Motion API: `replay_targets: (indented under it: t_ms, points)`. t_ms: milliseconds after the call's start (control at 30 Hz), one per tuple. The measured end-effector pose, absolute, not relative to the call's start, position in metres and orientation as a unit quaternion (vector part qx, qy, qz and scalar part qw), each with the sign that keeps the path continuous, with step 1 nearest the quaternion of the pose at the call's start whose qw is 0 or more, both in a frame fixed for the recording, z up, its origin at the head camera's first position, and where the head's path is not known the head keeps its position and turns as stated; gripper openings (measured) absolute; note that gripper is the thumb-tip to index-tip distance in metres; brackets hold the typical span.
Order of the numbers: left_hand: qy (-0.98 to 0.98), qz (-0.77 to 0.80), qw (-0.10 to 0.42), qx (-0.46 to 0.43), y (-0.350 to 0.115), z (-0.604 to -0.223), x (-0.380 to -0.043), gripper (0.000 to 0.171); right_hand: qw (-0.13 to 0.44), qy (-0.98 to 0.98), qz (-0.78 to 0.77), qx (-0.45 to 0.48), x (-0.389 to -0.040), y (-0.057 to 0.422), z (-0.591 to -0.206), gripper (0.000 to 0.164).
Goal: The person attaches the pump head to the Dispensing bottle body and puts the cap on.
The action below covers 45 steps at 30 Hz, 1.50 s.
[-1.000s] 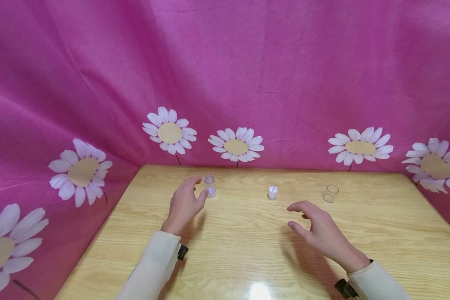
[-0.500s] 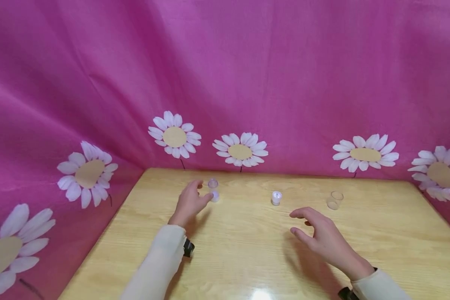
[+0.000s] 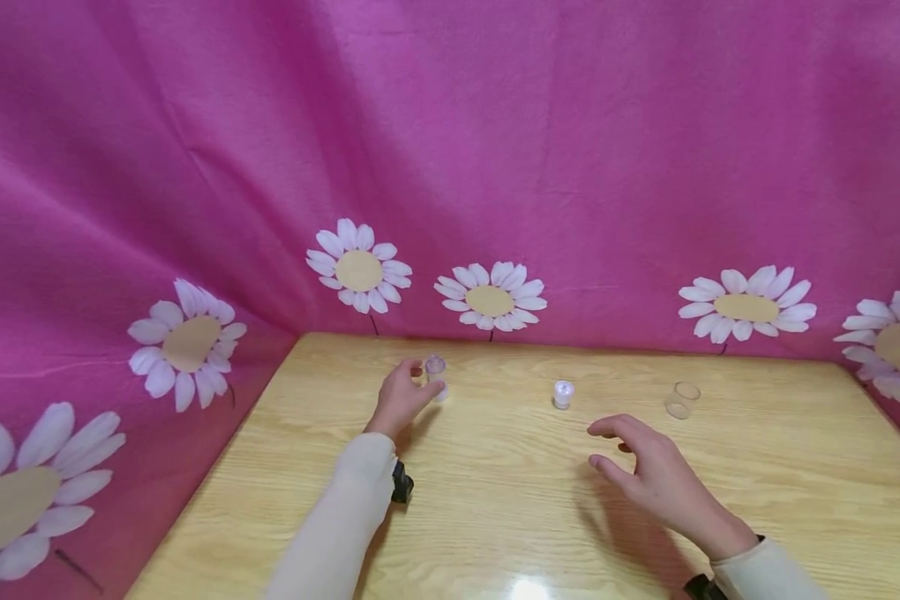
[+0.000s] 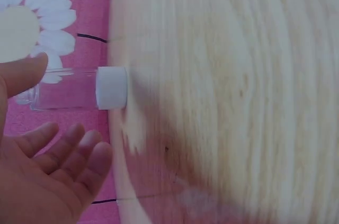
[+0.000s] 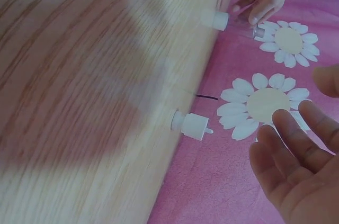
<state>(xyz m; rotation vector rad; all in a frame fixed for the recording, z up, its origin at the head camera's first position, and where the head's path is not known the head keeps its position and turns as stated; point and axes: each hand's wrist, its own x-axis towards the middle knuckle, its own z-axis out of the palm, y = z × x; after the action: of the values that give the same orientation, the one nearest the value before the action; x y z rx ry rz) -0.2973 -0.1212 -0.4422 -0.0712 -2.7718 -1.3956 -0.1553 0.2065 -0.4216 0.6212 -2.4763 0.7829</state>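
Note:
A small clear bottle [image 4: 66,89] with a white base [image 4: 112,87] stands near the far edge of the table. My left hand [image 3: 405,398] is around it with spread fingers, and in the left wrist view the thumb overlaps the clear upper part while the other fingers stay apart from it. Toward the middle sits a small white piece [image 3: 562,394]; the right wrist view shows a thin nub on the end of this white piece [image 5: 195,126]. My right hand [image 3: 652,471] hovers in front and to the right of it, fingers loosely bent, holding nothing.
Farther right, a clear, tube-like ring [image 3: 682,401] stands on the wooden table [image 3: 487,500]. A pink cloth [image 3: 607,167] with white daisies hangs behind the table and along its left side.
My left hand has come closer to the clear bottle and now reaches around it. My right hand keeps nearly the same pose. The head view has shifted slightly.

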Motion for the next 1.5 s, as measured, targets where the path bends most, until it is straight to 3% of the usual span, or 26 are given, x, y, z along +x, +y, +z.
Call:
replay_targets:
  t_ms: [300,533,800,967,1500]
  points:
    - [-0.888,-0.459,0.01,-0.024,-0.118,-0.449,-0.309,0.066,0.242,-0.9,0.279,0.233,-0.157,0.211,-0.424,0.037]
    - [-0.861,-0.507,-0.025,-0.022,-0.11,-0.447,-0.318,0.064,0.217,-0.91,0.275,0.219,-0.153,0.215,-0.419,0.034]
    - [-0.887,-0.458,0.014,-0.06,-0.113,-0.457,-0.315,0.039,0.222,-0.904,0.288,0.224,-0.153,0.214,-0.426,0.035]
    - [-0.904,-0.426,0.013,-0.042,-0.115,-0.458,-0.313,0.034,0.216,-0.903,0.287,0.236,-0.154,0.212,-0.433,0.033]
    - [-0.906,-0.422,0.002,-0.044,-0.115,-0.448,-0.319,0.045,0.229,-0.911,0.262,0.221,-0.16,0.218,-0.428,0.035]
